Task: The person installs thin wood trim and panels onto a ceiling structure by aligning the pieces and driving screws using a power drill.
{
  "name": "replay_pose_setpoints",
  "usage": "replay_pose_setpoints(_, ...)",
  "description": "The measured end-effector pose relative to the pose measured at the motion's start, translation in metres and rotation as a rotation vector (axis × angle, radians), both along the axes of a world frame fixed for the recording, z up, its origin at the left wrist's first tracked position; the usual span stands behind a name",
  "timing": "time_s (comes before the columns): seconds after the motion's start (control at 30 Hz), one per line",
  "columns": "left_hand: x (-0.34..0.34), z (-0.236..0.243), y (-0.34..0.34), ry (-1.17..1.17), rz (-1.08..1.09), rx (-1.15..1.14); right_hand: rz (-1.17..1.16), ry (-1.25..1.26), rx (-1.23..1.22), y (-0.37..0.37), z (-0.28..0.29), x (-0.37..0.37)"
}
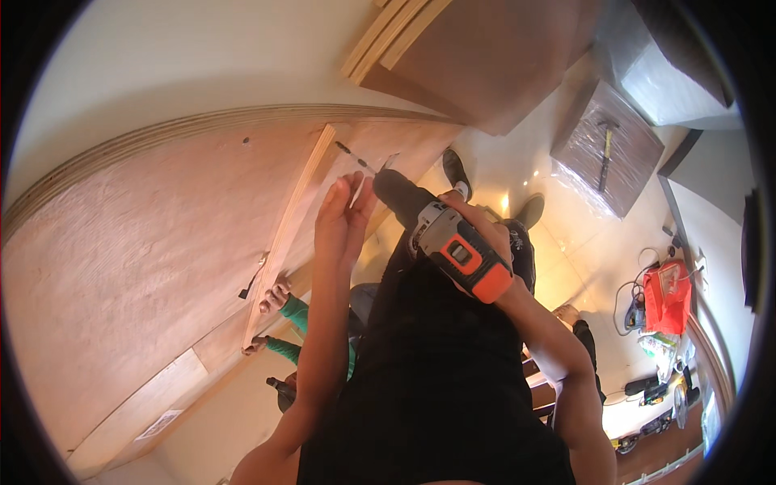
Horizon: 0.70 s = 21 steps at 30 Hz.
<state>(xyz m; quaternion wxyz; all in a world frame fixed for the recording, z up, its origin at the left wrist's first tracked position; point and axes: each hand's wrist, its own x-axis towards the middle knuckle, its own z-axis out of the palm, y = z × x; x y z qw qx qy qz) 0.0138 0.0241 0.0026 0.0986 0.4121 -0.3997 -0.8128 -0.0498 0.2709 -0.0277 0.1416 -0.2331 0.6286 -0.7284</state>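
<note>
My right hand (485, 229) grips a cordless drill (444, 236) with a black front and an orange and grey rear. Its long thin drill bit (356, 158) points up and left, toward the upper end of a wooden strip (291, 214). The strip lies against a large plywood panel (153, 218); whether the bit's tip touches wood I cannot tell. Beside the bit and the drill's nose, my left hand (346, 212) is raised, fingers up and partly apart, with nothing visible in them. Two hands (277, 295) of a green-sleeved person are at the strip's lower end.
Brown boards (493, 56) lean at the top. A hammer (606, 153) rests on a plastic-wrapped box (566, 137) to the right. Farther right are a red bag (668, 293), cables and several tools on the floor. Another person's dark sleeve (588, 347) shows past my right arm.
</note>
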Motion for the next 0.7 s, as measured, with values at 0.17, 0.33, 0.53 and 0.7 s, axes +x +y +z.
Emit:
replay_pose_setpoints(0.17, -0.026, -0.003, -0.021, 0.113, -0.1, 0.073, 0.041, -0.062, 0.086, 0.004, 0.008, -0.001)
replay_pose_setpoints(0.33, -0.033, -0.003, -0.023, 0.1, -0.095, 0.063, 0.049, -0.073, 0.128, 0.002, 0.011, 0.002)
replay_pose_setpoints(0.53, -0.037, -0.003, -0.016, 0.132, -0.05, 0.099, -0.001, 0.069, 0.154, 0.004, 0.011, 0.003)
replay_pose_setpoints(0.7, -0.037, 0.0, -0.032, 0.072, -0.108, 0.208, -0.066, -0.043, 0.106, 0.021, 0.013, 0.013)
